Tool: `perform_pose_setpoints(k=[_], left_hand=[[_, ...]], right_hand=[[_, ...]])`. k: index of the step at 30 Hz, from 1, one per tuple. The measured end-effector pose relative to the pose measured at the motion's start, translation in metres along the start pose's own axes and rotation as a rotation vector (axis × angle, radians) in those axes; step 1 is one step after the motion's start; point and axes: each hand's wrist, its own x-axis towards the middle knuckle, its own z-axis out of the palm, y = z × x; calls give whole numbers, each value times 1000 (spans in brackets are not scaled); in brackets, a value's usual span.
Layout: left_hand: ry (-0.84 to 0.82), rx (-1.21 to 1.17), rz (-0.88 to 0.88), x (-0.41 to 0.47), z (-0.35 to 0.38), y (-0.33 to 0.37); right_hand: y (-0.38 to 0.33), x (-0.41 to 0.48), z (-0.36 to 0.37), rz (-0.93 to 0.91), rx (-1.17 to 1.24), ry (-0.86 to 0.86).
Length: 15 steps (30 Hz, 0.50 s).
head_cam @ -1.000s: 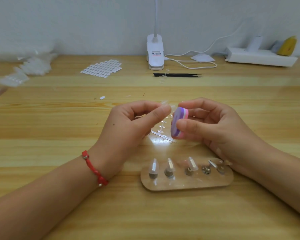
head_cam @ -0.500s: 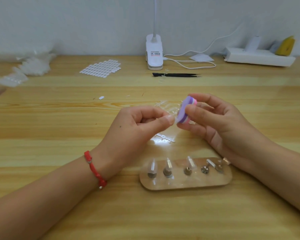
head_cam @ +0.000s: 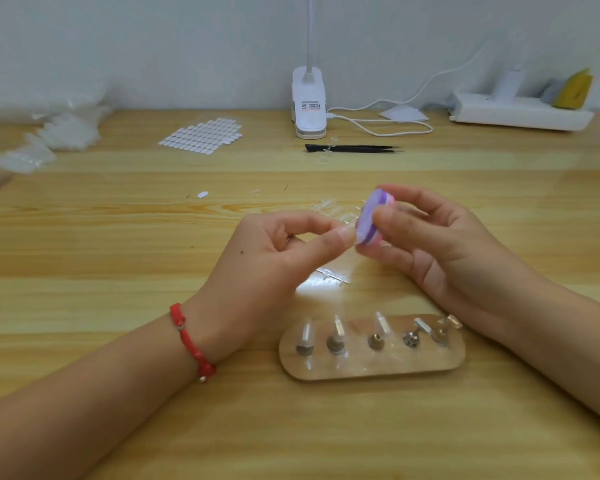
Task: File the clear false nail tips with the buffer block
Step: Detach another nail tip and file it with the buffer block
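Two hands meet above the bench: the left hand point(head_cam: 271, 247) pinches a clear nail tip point(head_cam: 347, 226), the right hand point(head_cam: 430, 244) grips the buffer block point(head_cam: 373, 218) against it; short, light strokes seem best.

On the wooden counter point(head_cam: 84, 341), the oval wooden stand of nail holders point(head_cam: 371, 368) lies nearest; the black tweezers point(head_cam: 354, 148) lie behind it, the white clip lamp base point(head_cam: 309, 105) behind those, and the white sticker sheet point(head_cam: 201, 136) to their left.
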Motion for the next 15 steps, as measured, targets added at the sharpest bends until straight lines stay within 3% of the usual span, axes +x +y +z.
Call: perform_pose_setpoints(k=[3, 6, 9, 13, 15], left_hand=[[31, -19, 5, 1, 0, 0], [45, -22, 22, 0, 1, -1], [93, -26, 32, 1, -1, 0], [38, 28, 52, -2, 3, 0], [52, 3, 63, -3, 4, 1]], right_hand=[[1, -1, 4, -9, -97, -70], [0, 0, -1, -21, -19, 5], [0, -3, 2, 20, -202, -98], [-1, -1, 1, -9, -9, 3], [-1, -2, 3, 0, -77, -35]])
